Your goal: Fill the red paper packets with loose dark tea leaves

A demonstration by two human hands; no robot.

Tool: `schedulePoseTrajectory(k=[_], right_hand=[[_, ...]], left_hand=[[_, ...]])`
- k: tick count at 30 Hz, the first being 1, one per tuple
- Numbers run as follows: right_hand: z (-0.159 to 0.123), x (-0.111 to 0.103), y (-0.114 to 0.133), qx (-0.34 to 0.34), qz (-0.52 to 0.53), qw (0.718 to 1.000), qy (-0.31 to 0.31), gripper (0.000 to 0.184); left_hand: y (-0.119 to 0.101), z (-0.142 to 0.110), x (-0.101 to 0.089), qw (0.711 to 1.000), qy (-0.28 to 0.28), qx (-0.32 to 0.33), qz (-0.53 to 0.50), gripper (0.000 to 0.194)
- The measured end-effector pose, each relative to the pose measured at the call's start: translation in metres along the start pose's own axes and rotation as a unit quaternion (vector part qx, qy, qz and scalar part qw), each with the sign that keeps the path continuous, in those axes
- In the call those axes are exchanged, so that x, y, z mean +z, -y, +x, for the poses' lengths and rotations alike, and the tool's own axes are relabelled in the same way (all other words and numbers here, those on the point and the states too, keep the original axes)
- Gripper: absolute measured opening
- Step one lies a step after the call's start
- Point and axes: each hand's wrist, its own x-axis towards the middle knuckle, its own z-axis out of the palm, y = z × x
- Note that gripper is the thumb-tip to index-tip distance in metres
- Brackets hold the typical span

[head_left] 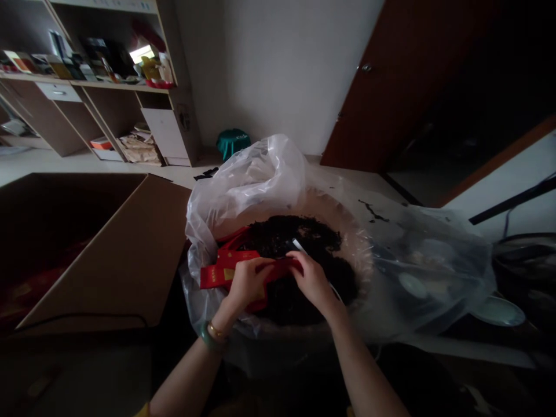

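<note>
Over a wide round basin (350, 226) lined with clear plastic, my two hands hold a small red packet (281, 267) between them. My left hand (248, 285) pinches its left part, and my right hand (313, 282) pinches the right end. Dark loose stuff that looks like tea leaves (299, 307) fills much of the basin beneath. More red packets (223, 258) with gold marks lie at the basin's left side, partly under my left hand. A thin white strip or handle (299, 246) pokes up just beyond my right fingers; its other end is hidden.
At the left stands an open cardboard box (125, 255) with red things in its dim inside. Crumpled clear plastic (260, 168) rises behind the basin, and a plastic bag (425, 260) lies right. Farther back are a cluttered desk (113, 84), a green bin (233, 142) and a brown door (391, 87).
</note>
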Motion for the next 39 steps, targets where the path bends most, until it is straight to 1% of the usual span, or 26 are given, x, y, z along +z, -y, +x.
schedulePoseTrajectory(k=[2, 3, 5, 8, 10, 12, 14, 16, 17, 19, 22, 24, 26, 29, 30, 31, 33, 35, 37, 39], right_hand=[[-0.002, 0.009, 0.000, 0.003, 0.003, 0.994, -0.112, 0.034], [-0.003, 0.014, 0.000, 0.004, 0.001, 0.988, -0.155, 0.036], [-0.006, 0.024, 0.001, -0.001, -0.008, 0.979, -0.206, 0.038], [-0.009, 0.033, 0.004, -0.017, -0.036, 0.970, -0.241, 0.037], [-0.009, 0.036, 0.006, -0.030, -0.055, 0.965, -0.254, 0.037], [-0.009, 0.037, 0.007, -0.042, -0.068, 0.963, -0.257, 0.037], [-0.008, 0.035, 0.007, -0.040, -0.074, 0.958, -0.274, 0.034], [-0.008, 0.033, 0.006, -0.035, -0.081, 0.949, -0.303, 0.027], [-0.007, 0.030, 0.006, -0.034, -0.083, 0.947, -0.309, 0.024], [-0.005, 0.024, 0.004, -0.040, -0.089, 0.954, -0.285, 0.023], [-0.002, 0.014, 0.006, -0.060, -0.102, 0.968, -0.221, 0.029], [-0.001, 0.007, 0.010, -0.077, -0.102, 0.970, -0.208, 0.030], [-0.002, 0.004, 0.016, -0.094, -0.088, 0.969, -0.208, 0.030], [-0.006, 0.003, 0.022, -0.095, -0.059, 0.971, -0.211, 0.029], [-0.007, 0.004, 0.023, -0.085, -0.048, 0.973, -0.207, 0.030], [-0.008, 0.005, 0.023, -0.070, -0.039, 0.977, -0.199, 0.031], [-0.009, 0.007, 0.020, -0.039, -0.030, 0.982, -0.181, 0.034], [-0.009, 0.007, 0.017, -0.024, -0.036, 0.984, -0.173, 0.035], [-0.010, 0.007, 0.016, -0.017, -0.039, 0.984, -0.174, 0.035], [-0.011, 0.006, 0.016, 0.007, -0.013, 0.985, -0.170, 0.034]], left_hand=[[0.004, -0.002, 0.007, 0.996, -0.064, -0.031, -0.054, 0.016], [0.006, -0.003, 0.010, 0.992, -0.089, -0.041, -0.082, 0.016], [0.010, -0.004, 0.015, 0.984, -0.123, -0.050, -0.123, 0.017], [0.012, -0.006, 0.020, 0.975, -0.155, -0.053, -0.153, 0.020], [0.013, -0.008, 0.024, 0.971, -0.171, -0.053, -0.160, 0.020], [0.015, -0.009, 0.027, 0.968, -0.184, -0.053, -0.163, 0.020], [0.017, -0.011, 0.029, 0.967, -0.191, -0.051, -0.162, 0.019], [0.018, -0.013, 0.030, 0.968, -0.194, -0.045, -0.152, 0.018], [0.019, -0.014, 0.030, 0.970, -0.193, -0.042, -0.144, 0.017], [0.019, -0.015, 0.029, 0.975, -0.178, -0.033, -0.131, 0.015], [0.016, -0.016, 0.027, 0.983, -0.132, -0.015, -0.127, 0.014], [0.013, -0.015, 0.025, 0.985, -0.113, -0.009, -0.133, 0.014], [0.010, -0.014, 0.022, 0.982, -0.126, -0.010, -0.142, 0.020], [0.010, -0.011, 0.018, 0.967, -0.180, -0.032, -0.176, 0.043], [0.012, -0.010, 0.017, 0.962, -0.177, -0.050, -0.202, 0.049], [0.013, -0.009, 0.016, 0.957, -0.154, -0.073, -0.235, 0.051], [0.017, -0.008, 0.014, 0.942, -0.072, -0.118, -0.307, 0.051], [0.019, -0.007, 0.012, 0.926, -0.007, -0.142, -0.350, 0.052], [0.019, -0.006, 0.010, 0.921, 0.017, -0.150, -0.360, 0.052], [0.018, -0.006, 0.009, 0.920, 0.027, -0.152, -0.359, 0.051]])
